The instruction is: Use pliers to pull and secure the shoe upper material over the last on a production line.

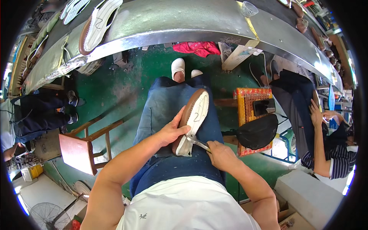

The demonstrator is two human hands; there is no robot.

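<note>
A brown shoe upper (pixel 195 119) with a white underside and a dark handwritten mark rests bottom-up on my thighs, its toe pointing away from me. My left hand (pixel 174 131) is closed around its left side, thumb pressed on the white underside. In my right hand (pixel 223 155) is a hand tool (pixel 198 143) with a bare metal head; its exact kind I cannot make out. The metal end touches the shoe at the heel half, by the inner edge. Fingers of my right hand wrap the handle, which they mostly hide.
Ahead runs a long metal bench (pixel 161 23) carrying a similar shoe (pixel 99 27) and a clear plastic cup (pixel 249 9). A wooden stool (pixel 78 153) stands left. To the right, a beaded seat (pixel 245 103) bears a phone (pixel 264 107) and black cushion (pixel 257 132). Co-workers sit on both sides.
</note>
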